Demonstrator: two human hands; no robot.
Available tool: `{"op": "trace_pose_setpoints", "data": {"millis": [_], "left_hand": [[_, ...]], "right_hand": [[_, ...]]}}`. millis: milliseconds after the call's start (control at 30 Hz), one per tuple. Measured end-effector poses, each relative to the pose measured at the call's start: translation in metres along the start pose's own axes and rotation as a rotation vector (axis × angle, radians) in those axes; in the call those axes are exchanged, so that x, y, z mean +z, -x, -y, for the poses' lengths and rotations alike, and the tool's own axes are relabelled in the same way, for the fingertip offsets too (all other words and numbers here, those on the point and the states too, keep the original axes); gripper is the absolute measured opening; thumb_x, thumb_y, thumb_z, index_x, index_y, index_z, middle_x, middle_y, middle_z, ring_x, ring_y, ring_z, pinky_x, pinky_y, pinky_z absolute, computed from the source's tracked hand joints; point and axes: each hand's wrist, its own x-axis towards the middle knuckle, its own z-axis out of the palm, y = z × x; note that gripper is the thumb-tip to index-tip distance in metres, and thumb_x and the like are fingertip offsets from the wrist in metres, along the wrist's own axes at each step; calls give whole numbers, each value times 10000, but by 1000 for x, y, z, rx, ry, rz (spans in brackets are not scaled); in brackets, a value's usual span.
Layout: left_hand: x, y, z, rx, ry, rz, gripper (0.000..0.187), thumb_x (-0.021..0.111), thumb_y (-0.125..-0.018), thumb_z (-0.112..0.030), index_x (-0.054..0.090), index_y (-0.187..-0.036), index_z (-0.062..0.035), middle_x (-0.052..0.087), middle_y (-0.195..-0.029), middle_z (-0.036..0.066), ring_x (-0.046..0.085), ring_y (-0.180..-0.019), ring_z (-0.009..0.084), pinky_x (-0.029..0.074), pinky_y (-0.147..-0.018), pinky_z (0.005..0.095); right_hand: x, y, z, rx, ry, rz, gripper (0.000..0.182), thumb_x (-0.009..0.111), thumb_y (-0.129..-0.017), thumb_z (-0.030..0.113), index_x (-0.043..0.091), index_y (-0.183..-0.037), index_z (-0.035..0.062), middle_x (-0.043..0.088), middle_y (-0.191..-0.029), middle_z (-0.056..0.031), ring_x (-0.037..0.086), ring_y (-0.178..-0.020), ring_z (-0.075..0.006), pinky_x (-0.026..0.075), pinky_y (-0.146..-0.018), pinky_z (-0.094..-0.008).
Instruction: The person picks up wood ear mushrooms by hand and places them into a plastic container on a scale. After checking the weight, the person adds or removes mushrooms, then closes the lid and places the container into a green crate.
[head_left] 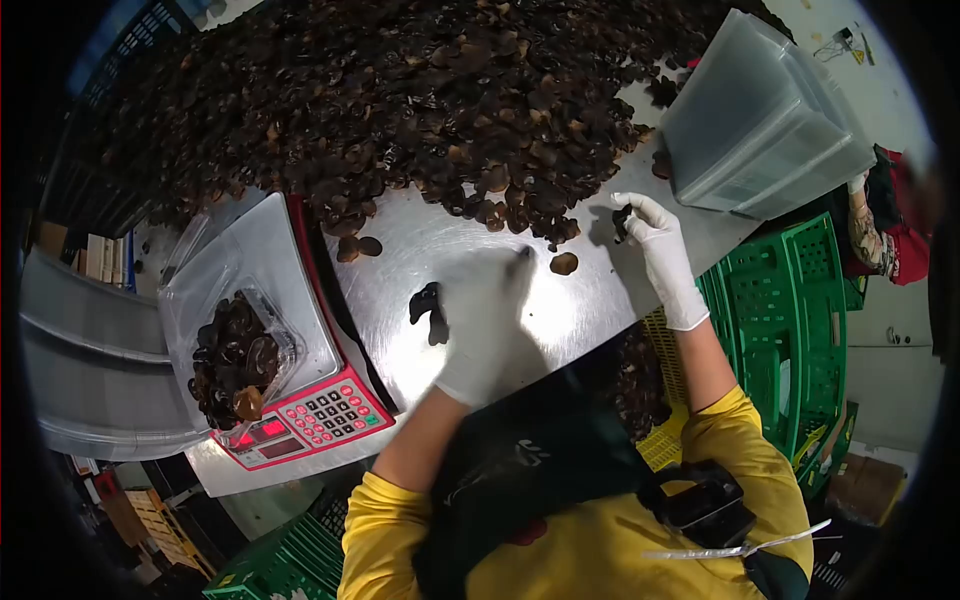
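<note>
Your right hand point(655, 235) is pinching a small dark piece point(621, 224) over the right of the worktop point(400, 260), its grip clamped with thumb and fingertips. Your left hand point(482, 320) is blurring near the middle, and the smear is hiding whether its grip is apart or together, or whether it is holding anything; two black scraps point(430, 310) are lying just left of it. For clean handling, be keeping the pinch light and near an edge, and be slowing the left hand so its fingertips are meeting one piece at a time. The broad heap point(400, 110) is spreading across the far side, its thin, curled, ear-shaped pieces glistening brown to black and looking pliable, probably slippery against the white gloves. The brushed metal underneath is throwing back a bright glare. On the left, a clear, thin-walled plastic tub point(285, 335) is holding more glossy folds on the red-edged scale point(330, 412), while smooth, boxy clear containers point(745, 120) are standing nested at the far right.
</note>
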Motion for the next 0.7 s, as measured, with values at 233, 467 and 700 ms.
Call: {"op": "trace_pose_setpoints", "data": {"millis": [233, 467, 700], "left_hand": [[23, 10, -19, 150, -41, 104, 324, 618, -880, -240, 612, -1154, -66, 616, -1128, 122, 563, -1027, 324, 445, -856, 425], [24, -58, 59, 198, -432, -146, 311, 576, -779, -100, 635, -1082, -59, 614, -1102, 92, 570, -1027, 263, 476, -826, 377], [3, -25, 71, 49, -455, -139, 37, 572, -782, -88, 607, -793, -90, 565, -797, 77, 574, -793, 267, 461, -717, 381]], "right_hand": [[28, 19, -1, 129, 130, 89, 261, 568, -866, -7, 644, -1114, 19, 659, -907, -22, 556, -772, -85, 471, -749, -228], [73, 41, -18, -272, 410, 67, 299, 674, -807, 38, 657, -1104, 66, 586, -820, -63, 553, -657, -143, 484, -659, -278], [62, 14, -21, -444, 820, -42, 267, 726, -753, 96, 684, -1017, 76, 607, -983, -78, 625, -924, -251, 502, -799, -344]]}}
